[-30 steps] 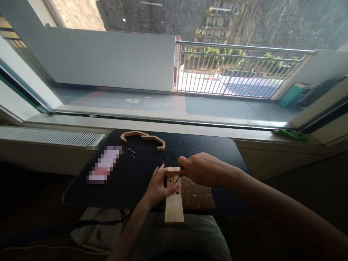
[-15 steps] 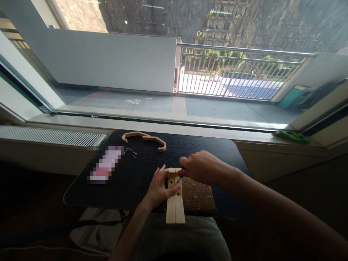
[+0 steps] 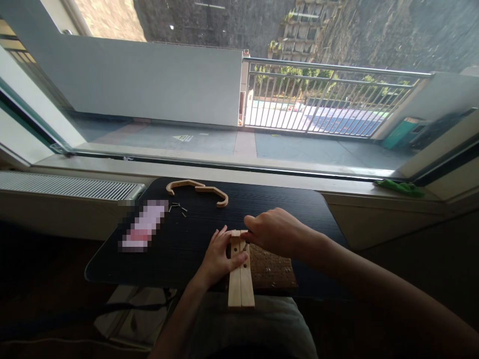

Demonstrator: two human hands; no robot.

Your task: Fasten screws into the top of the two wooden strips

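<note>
One splayed left hand (image 3: 217,258) clasps wooden strips (image 3: 235,286); the right hand (image 3: 275,230) clenches a tool (image 3: 246,243)

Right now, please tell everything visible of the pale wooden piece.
The wooden piece looks like two pale strips side by side, with dark holes. It overlaps the brown board, near end past the table. The left hand rests on it, thumb across; the right hand holds a tool near its far end.

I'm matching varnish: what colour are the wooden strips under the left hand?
The wooden strips are pale tan; head view shows it best.
</note>
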